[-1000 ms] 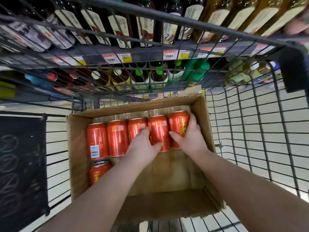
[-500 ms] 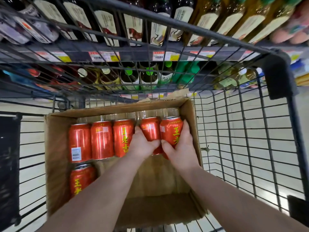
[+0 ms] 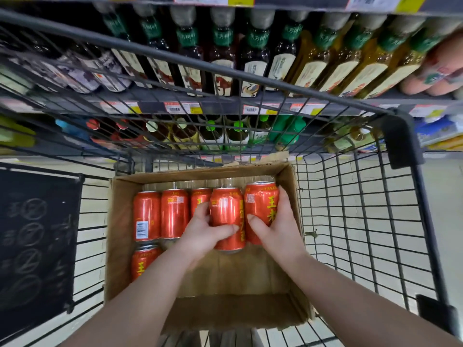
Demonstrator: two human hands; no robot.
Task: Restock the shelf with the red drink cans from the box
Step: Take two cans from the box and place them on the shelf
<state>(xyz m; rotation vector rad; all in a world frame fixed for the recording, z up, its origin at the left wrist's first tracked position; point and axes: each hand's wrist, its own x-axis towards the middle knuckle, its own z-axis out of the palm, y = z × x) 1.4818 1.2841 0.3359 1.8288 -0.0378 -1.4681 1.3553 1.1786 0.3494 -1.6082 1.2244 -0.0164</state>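
Parts out of sight first: third can (image 3: 199, 199) of the far row half covered by the left hand (image 3: 205, 234); nearer can (image 3: 143, 262) cut off below by the left forearm, only its top and some yellow lettering showing; pale shapes behind the row, against the far wall of the box (image 3: 120, 221), too blurred to tell; faint round marks on the black panel (image 3: 37, 234) at the left of the cart (image 3: 350, 221), unreadable. Count of red cans in view: six, all inside the box, five side by side in the far row, one alone nearer in the left corner. First can (image 3: 146, 216) and second can (image 3: 174, 212) untouched. Left hand wrapped round the fourth can (image 3: 226, 216), thumb across its front, that can lower in the picture than its neighbours. Right hand (image 3: 275, 229) clamped on the fifth can (image 3: 260, 209), thumb on the front, fingers round its right side next to the box wall. Box standing in the wire cart. Beyond the cart, shelf (image 3: 147, 101) with a row of bottles (image 3: 221, 36) and price tags along its edge; below it, green-capped bottles (image 3: 211, 126), number unclear through the wire.
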